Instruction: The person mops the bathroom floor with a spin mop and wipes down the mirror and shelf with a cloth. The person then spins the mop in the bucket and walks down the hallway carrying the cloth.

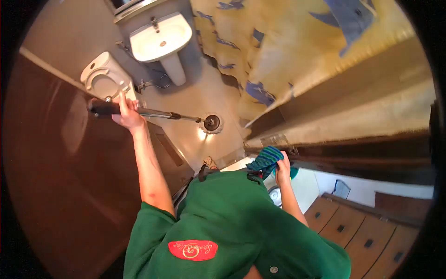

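My left hand [128, 115] is wrapped around the black grip of a spin mop [160, 113], one finger pointing out along it. The mop's metal pole slants to its round head [212, 122], which rests on the bathroom floor with a pale fringe around a dark disc. Beside my waist, my right hand [282, 168] is closed on a bunched cloth [266, 159] with blue and green stripes.
A white toilet [106, 79] and a pedestal washbasin [161, 39] stand at the far wall. On the right hangs a yellow curtain [297, 51] with blue dolphins. A brown door [60, 153] fills the left, and wooden drawers [357, 232] are behind me on the right.
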Motion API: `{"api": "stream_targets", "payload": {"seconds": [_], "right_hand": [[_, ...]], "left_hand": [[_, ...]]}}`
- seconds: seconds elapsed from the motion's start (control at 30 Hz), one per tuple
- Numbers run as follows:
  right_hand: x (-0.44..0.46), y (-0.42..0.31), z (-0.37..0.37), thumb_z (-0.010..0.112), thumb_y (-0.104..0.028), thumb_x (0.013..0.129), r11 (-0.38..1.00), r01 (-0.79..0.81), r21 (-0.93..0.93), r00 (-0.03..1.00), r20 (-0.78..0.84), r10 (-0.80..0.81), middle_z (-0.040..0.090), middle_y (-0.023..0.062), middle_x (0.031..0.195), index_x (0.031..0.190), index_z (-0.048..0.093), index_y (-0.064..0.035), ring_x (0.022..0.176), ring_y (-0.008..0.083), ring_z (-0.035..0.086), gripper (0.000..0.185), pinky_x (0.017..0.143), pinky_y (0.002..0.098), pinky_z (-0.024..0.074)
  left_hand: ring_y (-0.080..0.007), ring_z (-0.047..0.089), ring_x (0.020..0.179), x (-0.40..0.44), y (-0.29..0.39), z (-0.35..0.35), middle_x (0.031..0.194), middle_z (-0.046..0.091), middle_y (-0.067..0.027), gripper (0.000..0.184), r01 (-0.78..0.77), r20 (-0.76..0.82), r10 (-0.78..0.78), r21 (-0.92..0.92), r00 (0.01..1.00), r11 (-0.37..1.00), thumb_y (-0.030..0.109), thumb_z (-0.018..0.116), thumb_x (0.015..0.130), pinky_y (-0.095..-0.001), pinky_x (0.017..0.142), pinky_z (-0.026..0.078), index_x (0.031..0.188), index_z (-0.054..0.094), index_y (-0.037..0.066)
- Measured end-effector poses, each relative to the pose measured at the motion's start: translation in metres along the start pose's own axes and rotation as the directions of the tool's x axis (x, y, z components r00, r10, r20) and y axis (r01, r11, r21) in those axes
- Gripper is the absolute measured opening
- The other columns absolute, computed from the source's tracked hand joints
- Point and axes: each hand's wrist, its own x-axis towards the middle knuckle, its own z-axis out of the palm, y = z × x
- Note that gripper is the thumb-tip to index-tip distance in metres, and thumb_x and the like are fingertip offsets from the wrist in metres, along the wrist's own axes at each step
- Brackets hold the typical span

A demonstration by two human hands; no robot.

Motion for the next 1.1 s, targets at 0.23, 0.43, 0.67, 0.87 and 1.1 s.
{"api": "stream_targets", "payload": {"seconds": [0.23,0.43,0.67,0.87,1.1], "right_hand": [[0.094,-0.057,0.151,0.058,-0.013,0.098,0.982,-0.162,0.092,0.970,0.195,0.142,0.064,-0.0008,0.101,0.115,0.062,-0.0028,0.094,0.0093,0.058,0.020,0.087,0.0262,0.0466],[0.206,-0.102,0.269,0.063,-0.009,0.085,0.937,-0.236,0.258,0.856,0.511,0.075,0.067,0.0130,0.115,0.114,0.063,0.0049,0.105,0.0190,0.064,0.032,0.097,0.0313,0.0469],[0.419,-0.158,0.459,0.061,-0.029,0.095,0.880,-0.290,0.376,0.878,0.469,0.089,0.061,0.0096,0.084,0.101,0.054,-0.0062,0.070,0.0249,0.066,0.025,0.062,0.0416,0.0578],[0.618,-0.220,0.666,0.072,-0.022,0.087,0.715,0.697,0.060,0.543,0.608,-0.580,0.065,0.0116,0.102,0.117,0.056,0.0009,0.092,0.0247,0.065,0.042,0.083,0.0337,0.0517],[0.707,-0.209,0.925,0.061,-0.016,0.083,-0.485,0.874,0.025,-0.286,0.834,-0.472,0.057,0.0117,0.102,0.108,0.062,-0.0082,0.101,0.0293,0.058,0.026,0.086,0.0431,0.0445]], "left_hand": [[-0.0075,0.034,0.045,0.070,0.014,0.010,0.054,0.037,0.0043,0.032,-0.066,0.080,0.058,0.100,0.995,0.993,0.011,0.064,0.092,-0.0258,0.046,0.040,0.068,0.044,0.013],[-0.0066,0.037,0.046,0.092,-0.026,-0.037,0.057,0.039,0.0041,0.030,-0.046,0.116,0.032,0.121,0.993,0.992,0.010,0.065,0.092,-0.0257,0.048,0.040,0.072,0.043,0.013],[-0.0068,0.037,0.047,0.122,-0.052,-0.020,0.059,0.038,0.0027,0.021,-0.072,0.151,0.043,0.192,0.988,0.979,0.012,0.059,0.096,-0.0280,0.053,0.045,0.081,0.044,0.011],[-0.0083,0.038,0.047,0.165,-0.088,-0.006,0.060,0.040,0.0003,0.021,-0.059,0.019,0.056,0.260,0.998,0.964,0.013,0.059,0.095,-0.0301,0.055,0.047,0.081,0.044,0.010],[-0.0111,0.044,0.048,0.184,-0.113,0.028,0.058,0.042,0.0006,0.023,0.033,-0.116,-0.004,0.251,0.993,0.967,0.016,0.068,0.088,-0.0340,0.060,0.049,0.079,0.048,0.010]]}}
